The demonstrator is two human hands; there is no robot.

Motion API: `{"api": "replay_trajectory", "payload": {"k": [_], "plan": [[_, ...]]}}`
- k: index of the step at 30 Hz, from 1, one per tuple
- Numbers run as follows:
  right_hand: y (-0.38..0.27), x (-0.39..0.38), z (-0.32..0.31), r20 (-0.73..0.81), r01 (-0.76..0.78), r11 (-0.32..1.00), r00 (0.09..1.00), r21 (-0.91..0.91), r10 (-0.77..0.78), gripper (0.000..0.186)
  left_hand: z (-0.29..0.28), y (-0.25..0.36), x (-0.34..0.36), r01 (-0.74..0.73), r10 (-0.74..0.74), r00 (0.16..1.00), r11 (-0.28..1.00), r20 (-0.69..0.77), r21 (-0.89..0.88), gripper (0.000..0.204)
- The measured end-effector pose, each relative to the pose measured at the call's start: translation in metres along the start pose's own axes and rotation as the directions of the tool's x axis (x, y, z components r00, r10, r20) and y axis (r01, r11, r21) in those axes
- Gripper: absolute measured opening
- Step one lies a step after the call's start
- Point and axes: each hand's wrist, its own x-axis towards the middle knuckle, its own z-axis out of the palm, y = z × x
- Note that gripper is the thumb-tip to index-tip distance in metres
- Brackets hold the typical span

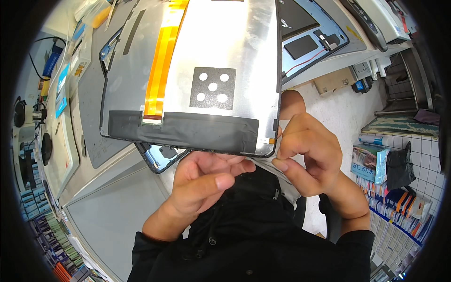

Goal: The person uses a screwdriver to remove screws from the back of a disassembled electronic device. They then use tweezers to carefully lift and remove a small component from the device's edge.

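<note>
A tablet panel [127, 94] lies back side up, showing silvery metal, an orange flex cable [159, 70], a dotted black square [213, 88] and black tape [197, 131] along its lower edge. My left hand [199, 181] is palm up just below that edge, fingers loosely curled and apart, some fingertips hidden under it. My right hand [310, 155] is closed at the lower right corner, thumb and forefinger bent together; what they hold is unclear. Under the panel sit another tablet housing [162, 155] and a blue-rimmed housing with red wire [300, 47] at right.
The worktable with grey mat [105, 150] holds cables and tools at left. A long dark tool [364, 23] lies at upper right. Stacked packages [394, 207] stand at right beside a dark chair [329, 216]. A grey board [112, 216] is below the table.
</note>
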Motion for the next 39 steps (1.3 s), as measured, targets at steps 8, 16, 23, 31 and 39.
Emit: {"api": "replay_trajectory", "payload": {"k": [8,16,23,31,39], "plan": [[-0.004,-0.002,0.000,0.017,-0.008,1.000,1.000,0.003,0.008,0.019,0.019,0.007,0.003,0.096,-0.089,0.976,0.995,-0.198,0.025,0.057],[-0.008,-0.005,0.000,-0.021,0.015,1.000,1.000,0.024,-0.014,0.018,0.018,0.006,0.004,0.098,-0.090,0.978,0.995,-0.187,0.034,0.060],[-0.007,-0.004,-0.005,-0.104,-0.017,0.999,0.994,-0.049,0.012,0.019,0.015,0.006,0.003,0.106,-0.096,0.981,0.993,-0.169,0.051,0.060],[-0.015,0.000,0.003,-0.085,0.155,0.915,0.976,-0.372,-0.199,0.022,-0.001,0.000,0.001,-0.020,0.019,0.999,0.999,0.051,0.033,0.058],[-0.013,-0.003,0.013,-0.146,0.142,0.888,0.963,-0.436,-0.226,0.029,0.015,0.006,0.001,0.098,-0.078,0.981,0.990,-0.178,0.105,0.063]]}}
